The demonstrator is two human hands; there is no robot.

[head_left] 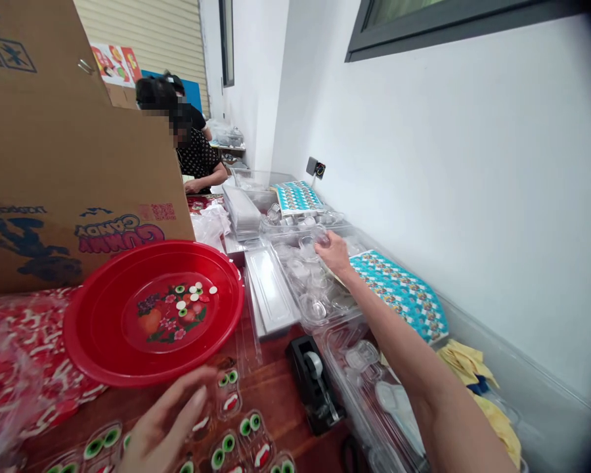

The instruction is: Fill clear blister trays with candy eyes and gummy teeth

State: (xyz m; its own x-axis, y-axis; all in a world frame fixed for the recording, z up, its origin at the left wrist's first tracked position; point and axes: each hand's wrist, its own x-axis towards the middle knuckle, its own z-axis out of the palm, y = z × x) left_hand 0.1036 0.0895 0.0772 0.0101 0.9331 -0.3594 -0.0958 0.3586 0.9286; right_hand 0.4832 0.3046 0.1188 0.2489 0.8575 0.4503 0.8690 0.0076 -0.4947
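Observation:
Over a clear bin (303, 309) of loose transparent pieces, my right hand (333, 253) pinches a clear plastic lid (319, 234) between thumb and fingers. My left hand (165, 424), slightly blurred, hovers low above the red tabletop with fingers stretched out and nothing in them. Around it lie several small clear trays (228, 394), each holding green-and-black gummy eyeballs with a red-and-white mouth-shaped candy. Part of these trays is hidden behind my left hand.
A red basin (79, 328) holds a few candies, left of centre. Near it stand a gummy candy carton (79, 157), a bag of red-and-white candies (24, 368), a black tape dispenser (315, 384) and blue patterned sheets (398, 292). Two people (197, 151) work farther back.

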